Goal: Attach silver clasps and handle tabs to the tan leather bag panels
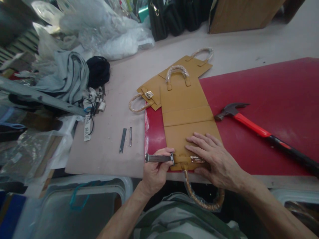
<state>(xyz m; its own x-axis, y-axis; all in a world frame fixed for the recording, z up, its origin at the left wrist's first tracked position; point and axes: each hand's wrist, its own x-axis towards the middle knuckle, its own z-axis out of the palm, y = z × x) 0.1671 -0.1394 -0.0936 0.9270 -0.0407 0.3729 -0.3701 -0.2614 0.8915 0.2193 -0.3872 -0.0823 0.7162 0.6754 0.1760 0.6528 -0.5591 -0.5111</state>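
Note:
A flat tan leather bag piece (185,109) lies on a red mat (261,99), its wrapped handle (199,199) hanging over the near table edge. My left hand (156,171) is closed around a flat metal bar (158,158), whose tip meets the metal clasp at the bag's near edge. My right hand (214,157) lies flat with fingers spread, pressing the leather down beside the clasp. A second tan bag piece (174,71) with a clasp lies under the first, farther back.
A hammer (261,131) with a red and black handle rests on the mat to the right. Two thin metal strips (126,137) lie on the pale table left of the mat. Cloth, plastic bags and cables pile up at the left; black bags stand at the back.

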